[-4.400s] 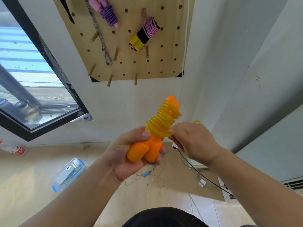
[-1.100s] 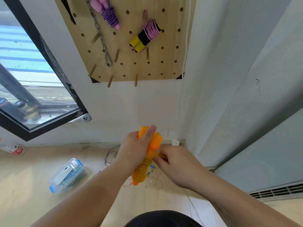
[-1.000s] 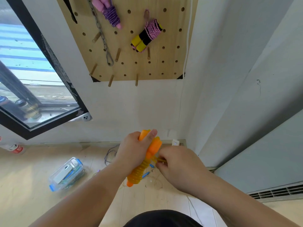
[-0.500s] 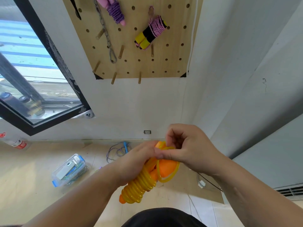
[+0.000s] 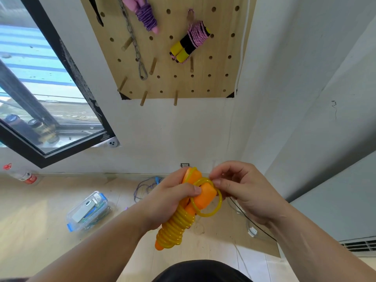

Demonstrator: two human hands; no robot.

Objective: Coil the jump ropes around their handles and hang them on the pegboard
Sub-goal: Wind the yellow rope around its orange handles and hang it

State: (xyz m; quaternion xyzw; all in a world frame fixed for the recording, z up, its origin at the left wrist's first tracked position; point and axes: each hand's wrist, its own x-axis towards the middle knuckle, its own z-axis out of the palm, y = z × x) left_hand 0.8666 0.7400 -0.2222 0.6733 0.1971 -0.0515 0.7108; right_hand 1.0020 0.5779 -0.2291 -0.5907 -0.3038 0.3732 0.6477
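— Well, nearest first: left hand [image 5: 173, 197] clamped around the orange jump rope handles [image 5: 200, 192], thumb pressed across the upper one. Bundle tilted, one end down toward the body.
— And wound with what?
— Yellow rope [image 5: 176, 227] coiled tightly around the lower half of the handles, turn upon turn (translucent, tubing-like). One loose loop [image 5: 211, 212] slung around the top handle, hanging off its right side.
— Right hand?
— Right hand [image 5: 247, 192] closed to a pinch on that loop, fingertips [image 5: 216, 181] just beside the left thumb.
— Further out?
— Wooden floor [image 5: 40, 210] below, with a clear plastic box with blue clips [image 5: 88, 210] to the left, a tangle of thin purple cord [image 5: 144, 187] near the wall, a white cable and plug [image 5: 251, 231] to the right. Bottle with a red label [image 5: 25, 177] lying at the far left.
— And highest?
— Pegboard [image 5: 203, 82] on the wall beside the window [image 5: 40, 94]. Hung there already: a pink-handled rope wrapped in purple [image 5: 145, 15], a yellow-and-black-handled rope wrapped in pink [image 5: 190, 43], plus a metal chain with a carabiner [image 5: 136, 47]. Several wooden pegs [image 5: 143, 98] bare along the bottom.
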